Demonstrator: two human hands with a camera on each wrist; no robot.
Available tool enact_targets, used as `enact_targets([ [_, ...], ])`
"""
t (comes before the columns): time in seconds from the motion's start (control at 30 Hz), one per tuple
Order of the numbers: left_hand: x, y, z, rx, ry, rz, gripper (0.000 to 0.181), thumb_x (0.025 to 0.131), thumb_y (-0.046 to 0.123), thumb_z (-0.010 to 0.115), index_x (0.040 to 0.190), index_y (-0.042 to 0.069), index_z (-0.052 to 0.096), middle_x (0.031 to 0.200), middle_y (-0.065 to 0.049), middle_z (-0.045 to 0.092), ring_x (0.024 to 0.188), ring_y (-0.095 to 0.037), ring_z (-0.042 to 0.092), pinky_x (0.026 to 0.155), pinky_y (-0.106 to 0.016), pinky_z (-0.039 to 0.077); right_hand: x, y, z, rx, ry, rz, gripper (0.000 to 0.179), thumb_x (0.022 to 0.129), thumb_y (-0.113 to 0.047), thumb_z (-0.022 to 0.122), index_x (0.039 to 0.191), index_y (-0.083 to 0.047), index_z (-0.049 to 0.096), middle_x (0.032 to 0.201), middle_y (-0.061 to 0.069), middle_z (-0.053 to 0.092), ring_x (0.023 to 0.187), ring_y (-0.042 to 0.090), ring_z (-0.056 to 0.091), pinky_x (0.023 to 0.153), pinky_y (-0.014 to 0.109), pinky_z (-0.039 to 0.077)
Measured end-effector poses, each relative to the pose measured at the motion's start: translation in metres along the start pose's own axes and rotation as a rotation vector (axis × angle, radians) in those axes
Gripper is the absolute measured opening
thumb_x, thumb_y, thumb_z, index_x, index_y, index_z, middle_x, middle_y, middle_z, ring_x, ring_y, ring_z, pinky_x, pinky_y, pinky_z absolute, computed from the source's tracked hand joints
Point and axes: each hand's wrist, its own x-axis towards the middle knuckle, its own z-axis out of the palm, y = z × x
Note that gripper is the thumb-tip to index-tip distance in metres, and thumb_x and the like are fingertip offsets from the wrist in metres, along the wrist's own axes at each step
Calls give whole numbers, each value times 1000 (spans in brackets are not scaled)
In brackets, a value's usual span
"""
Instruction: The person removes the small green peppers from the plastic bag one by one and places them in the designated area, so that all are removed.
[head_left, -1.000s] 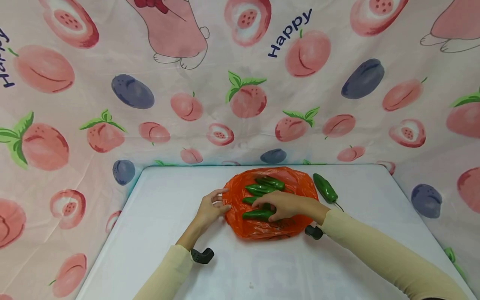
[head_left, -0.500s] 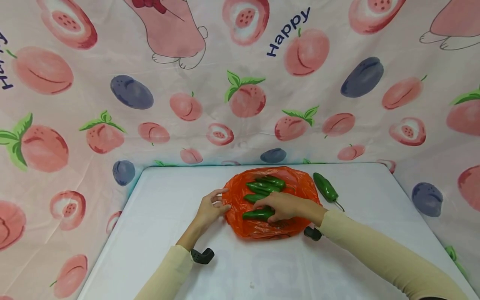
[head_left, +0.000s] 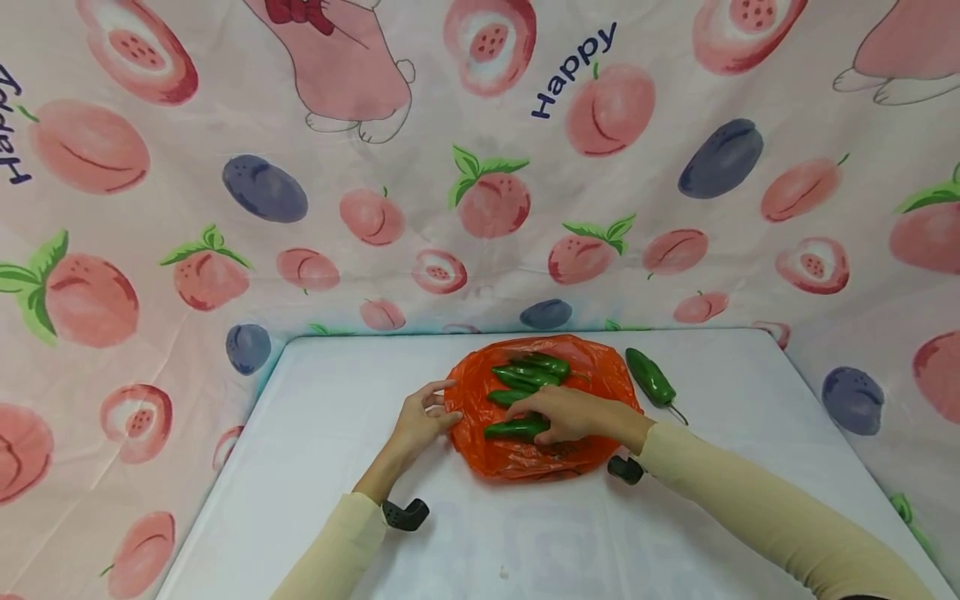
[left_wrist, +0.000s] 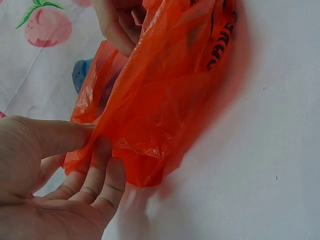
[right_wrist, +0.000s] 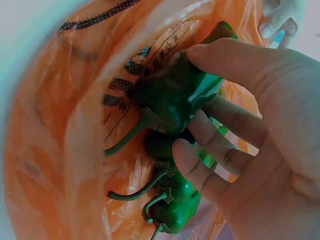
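Note:
An open red plastic bag [head_left: 510, 462] lies on the table with several green peppers [head_left: 525, 375] in it. My left hand [head_left: 417, 421] pinches the bag's left edge; in the left wrist view the film [left_wrist: 145, 115] runs between thumb and fingers. My right hand [head_left: 573, 414] reaches into the bag from the right and grips the nearest green pepper [head_left: 513, 429]. In the right wrist view the thumb lies on top of this pepper [right_wrist: 167, 105], fingers beneath, its stem pointing away from the palm. Other peppers [right_wrist: 175, 210] lie beside it, stems showing.
One more green pepper [head_left: 649, 377] lies on the white table [head_left: 450, 550] to the right of the bag, its stem toward the front. A fruit-print cloth [head_left: 480, 292] hangs behind the table. Black wrist cameras [head_left: 406, 514] sit on both wrists.
My right hand has shifted very slightly to the right and down over the peppers, and the peppers behind it show a little differently. The left hand stays at the bag's edge.

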Motion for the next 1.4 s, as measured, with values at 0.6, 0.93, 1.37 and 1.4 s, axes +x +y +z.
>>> enact_targets([
  [0.6, -2, 0, 0, 10, 7, 0, 55, 89, -6, 74, 141, 8, 60, 109, -17, 61, 78, -17, 66, 70, -35, 60, -1, 14, -15, 188, 89, -96, 50, 93, -15, 78, 138, -28, 62, 113, -5, 64, 86, 15, 57, 73, 29, 52],
  [0.93, 1, -3, 1, 26, 17, -1, 56, 89, -9, 72, 142, 4, 58, 109, -19, 60, 77, -20, 66, 73, -42, 61, -5, 16, -27, 287, 154, -115, 51, 92, -16, 79, 140, -26, 61, 125, 4, 68, 98, 17, 66, 86, 34, 57],
  [1.37, 1, -1, 1, 26, 11, -7, 56, 90, -7, 73, 142, 6, 58, 111, -18, 60, 78, -20, 66, 74, -41, 60, -7, 22, -32, 361, 232, -156, 51, 93, -21, 79, 140, -22, 61, 127, 9, 66, 105, 21, 70, 88, 40, 59],
  [1.4, 1, -1, 1, 24, 9, -6, 56, 90, -6, 73, 142, 7, 58, 111, -18, 60, 79, -20, 66, 73, -40, 60, -7, 22, -32, 362, 237, -161, 51, 93, -20, 79, 140, -22, 61, 127, 10, 66, 106, 21, 70, 88, 40, 59],
])
